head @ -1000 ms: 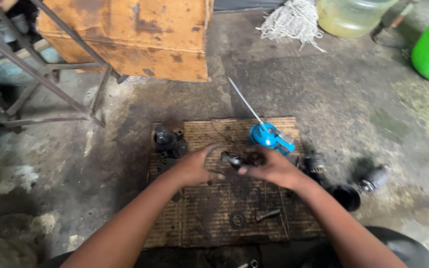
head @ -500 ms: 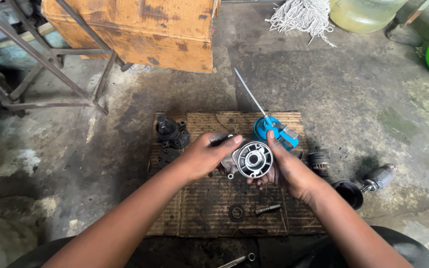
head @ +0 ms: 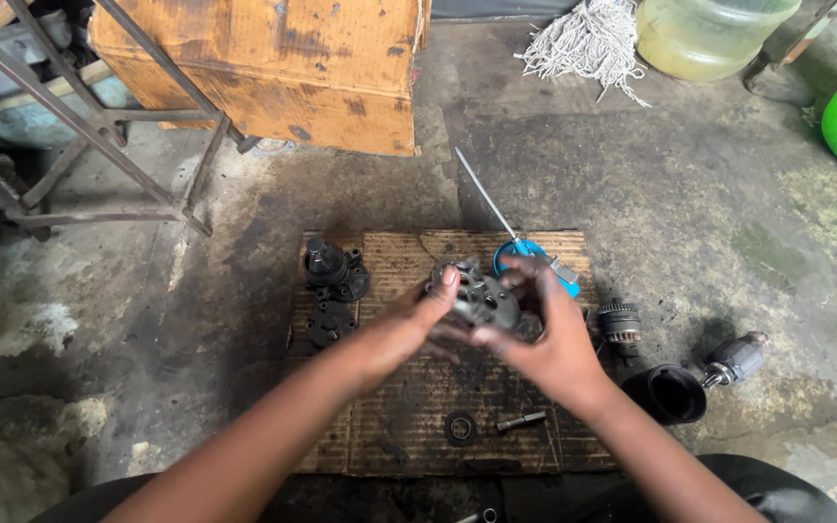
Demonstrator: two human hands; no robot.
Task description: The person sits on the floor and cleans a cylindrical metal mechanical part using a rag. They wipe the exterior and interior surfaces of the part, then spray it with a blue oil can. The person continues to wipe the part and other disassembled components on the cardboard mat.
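Observation:
Both my hands hold a round grey metal motor housing point(head: 481, 298) above a brown cardboard mat point(head: 409, 260) on the floor. My left hand point(head: 404, 329) grips its left side, thumb on the top edge. On its right side, my right hand point(head: 544, 334) wraps around it from below. A blue oil can point(head: 520, 254) with a long thin spout lies just behind the housing.
Dark metal parts point(head: 333, 276) lie at the mat's left; a ring point(head: 459, 426) and a bolt point(head: 521, 420) at its front. A gear point(head: 620, 322), a black cup point(head: 672, 393) and an armature point(head: 736, 358) sit to the right. A cardboard box point(head: 273, 68) and a metal frame point(head: 79, 126) stand behind.
The housing has been lifted off the mat and turned; its open round face showed half a second ago and now faces away. Both hands have shifted around it.

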